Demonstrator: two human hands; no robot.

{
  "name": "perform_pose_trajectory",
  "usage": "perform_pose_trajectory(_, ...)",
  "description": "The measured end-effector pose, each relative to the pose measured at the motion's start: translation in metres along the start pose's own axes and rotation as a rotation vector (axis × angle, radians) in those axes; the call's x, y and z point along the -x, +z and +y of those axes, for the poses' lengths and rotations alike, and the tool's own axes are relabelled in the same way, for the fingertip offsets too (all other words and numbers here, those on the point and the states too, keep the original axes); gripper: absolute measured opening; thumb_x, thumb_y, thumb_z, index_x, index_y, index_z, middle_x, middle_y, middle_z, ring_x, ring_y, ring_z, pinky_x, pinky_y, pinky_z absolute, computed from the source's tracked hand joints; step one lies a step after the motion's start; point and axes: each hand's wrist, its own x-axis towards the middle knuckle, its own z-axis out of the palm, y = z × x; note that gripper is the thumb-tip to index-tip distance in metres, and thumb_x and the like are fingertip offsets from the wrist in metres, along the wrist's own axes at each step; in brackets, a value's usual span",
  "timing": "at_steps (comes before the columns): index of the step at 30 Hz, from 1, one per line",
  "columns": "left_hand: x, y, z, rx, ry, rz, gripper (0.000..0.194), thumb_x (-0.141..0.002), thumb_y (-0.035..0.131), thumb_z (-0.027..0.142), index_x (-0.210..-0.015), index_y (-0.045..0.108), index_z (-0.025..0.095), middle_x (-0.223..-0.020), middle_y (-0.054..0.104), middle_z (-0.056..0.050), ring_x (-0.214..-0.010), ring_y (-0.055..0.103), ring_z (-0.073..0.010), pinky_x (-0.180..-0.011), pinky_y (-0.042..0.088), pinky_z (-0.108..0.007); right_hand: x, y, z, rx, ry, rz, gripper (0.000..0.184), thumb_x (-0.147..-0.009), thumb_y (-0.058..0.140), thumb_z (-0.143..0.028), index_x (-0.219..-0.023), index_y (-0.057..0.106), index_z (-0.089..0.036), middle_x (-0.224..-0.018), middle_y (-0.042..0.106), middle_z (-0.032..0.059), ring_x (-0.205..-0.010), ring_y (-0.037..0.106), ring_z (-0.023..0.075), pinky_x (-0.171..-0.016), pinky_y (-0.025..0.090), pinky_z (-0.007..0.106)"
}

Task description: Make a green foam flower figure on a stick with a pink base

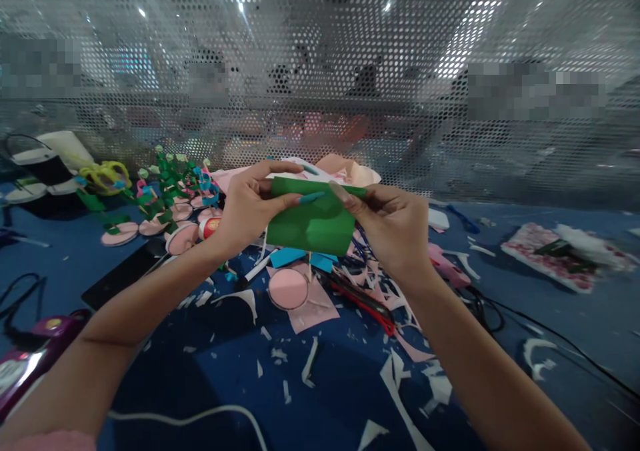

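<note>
A sheet of green paper [310,227] is held up in front of me above the table, its upper edge bent over between my fingers. My left hand [253,204] pinches its left side, thumb in front and fingers behind the top edge. On the right side my right hand [395,227] grips the same sheet between thumb and fingers. Below the sheet lie a pink disc [289,288], a piece of pink paper [317,311] and blue paper strips [287,257]. Scissors with red handles [367,304] rest just right of them.
Small green paper plants on pink discs [120,233] stand at the left, beside yellow-handled scissors [106,176]. A dark phone-like slab [125,274] lies nearer. White paper scraps [310,364] litter the blue table. Cables, a pink tool [450,267] and a perforated metal screen [320,51] are also around.
</note>
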Motion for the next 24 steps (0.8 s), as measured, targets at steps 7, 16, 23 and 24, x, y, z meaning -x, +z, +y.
perform_pose_trajectory(7,0.0000,0.0017,-0.0001,-0.035,0.095,0.016,0.022,-0.065,0.073,0.020,-0.086,0.068,0.015,-0.089,0.071,-0.004,-0.081,0.067,-0.0151,-0.070,0.055,-0.024,0.0006,0.0019,0.0026,-0.050,-0.048,0.020,0.039,-0.065,0.068,-0.054,-0.060,0.060,-0.015,-0.052,0.050,-0.0029,-0.047,0.042,0.0065,-0.042,0.033,0.020)
perform_pose_trajectory(16,0.0012,0.0021,0.0026,-0.053,0.083,0.038,0.020,-0.064,0.072,0.017,-0.084,0.069,0.014,-0.085,0.071,-0.003,-0.077,0.067,-0.0143,-0.068,0.056,-0.023,0.0036,0.0014,-0.0021,0.009,-0.095,0.069,0.041,-0.067,0.065,-0.056,-0.059,0.059,-0.016,-0.049,0.048,-0.0038,-0.044,0.041,0.0060,-0.040,0.032,0.020)
perform_pose_trajectory(23,0.0033,0.0017,0.0036,-0.026,0.139,0.065,0.020,-0.064,0.075,0.022,-0.082,0.068,0.016,-0.083,0.071,-0.003,-0.072,0.067,-0.0137,-0.061,0.055,-0.021,0.0033,-0.0022,-0.0039,0.027,-0.124,0.115,0.029,-0.065,0.071,-0.047,-0.067,0.065,-0.018,-0.056,0.059,-0.0029,-0.048,0.051,0.0078,-0.044,0.041,0.021)
perform_pose_trajectory(24,0.0038,0.0020,0.0041,-0.027,0.142,0.064,0.020,-0.064,0.075,0.023,-0.082,0.068,0.016,-0.083,0.071,-0.004,-0.072,0.067,-0.0139,-0.061,0.055,-0.021,0.0031,-0.0036,-0.0046,0.032,-0.135,0.098,0.029,-0.066,0.071,-0.046,-0.065,0.065,-0.018,-0.056,0.059,-0.0027,-0.049,0.051,0.0080,-0.045,0.041,0.021)
